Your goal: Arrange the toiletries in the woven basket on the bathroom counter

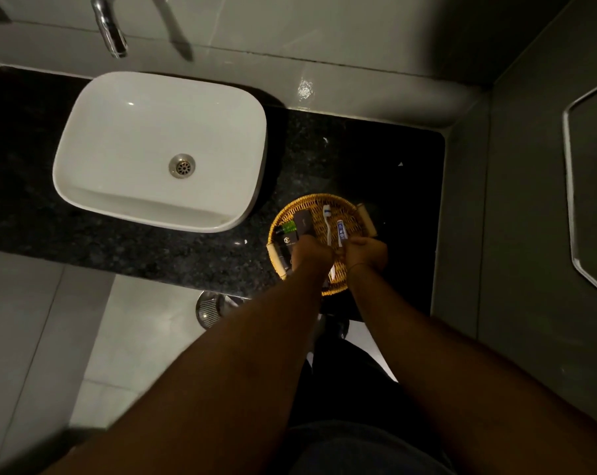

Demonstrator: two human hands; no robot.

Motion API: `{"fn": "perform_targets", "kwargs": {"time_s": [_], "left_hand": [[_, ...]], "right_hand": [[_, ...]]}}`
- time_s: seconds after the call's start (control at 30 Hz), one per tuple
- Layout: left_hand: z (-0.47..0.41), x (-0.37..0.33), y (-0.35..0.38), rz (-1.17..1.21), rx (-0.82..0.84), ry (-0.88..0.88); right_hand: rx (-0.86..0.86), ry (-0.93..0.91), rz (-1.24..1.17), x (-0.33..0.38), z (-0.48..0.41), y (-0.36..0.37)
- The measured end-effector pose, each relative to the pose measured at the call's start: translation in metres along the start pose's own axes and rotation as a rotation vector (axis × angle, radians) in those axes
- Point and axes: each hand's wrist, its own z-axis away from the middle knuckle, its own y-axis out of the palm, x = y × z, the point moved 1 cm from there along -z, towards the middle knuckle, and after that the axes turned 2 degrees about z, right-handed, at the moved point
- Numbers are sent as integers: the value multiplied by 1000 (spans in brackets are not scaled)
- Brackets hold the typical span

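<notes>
A round woven basket (350, 207) with two wooden handles sits on the black counter, right of the sink. Inside lie a dark box (305, 221), a small green bottle (289, 228), another dark box with a logo (287, 242), a white toothbrush (327, 222) and a small blue-and-white toothpaste tube (340, 231). My left hand (312, 253) is over the basket's middle, its fingers touching the near end of the dark box. My right hand (365, 253) is beside it, fingers closed around the near end of the toothpaste tube. Both hands hide the basket's near half.
A white rectangular basin (118, 138) with a metal drain stands on the speckled black counter (187, 255) at the left. A chrome tap (110, 27) juts from the tiled wall above it. A grey wall with a metal rail (569, 200) closes the right side.
</notes>
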Motion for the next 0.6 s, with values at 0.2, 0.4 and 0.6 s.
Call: {"fn": "perform_targets", "kwargs": {"time_s": [0.2, 0.4, 0.6], "left_hand": [[3, 2, 2, 61, 10, -49], [11, 0, -3, 1, -5, -10], [38, -10, -28, -290, -219, 254]], "right_hand": [[-79, -39, 170, 2, -3, -10], [-112, -101, 302, 6, 5, -17], [-83, -381, 469, 9, 30, -19]]}}
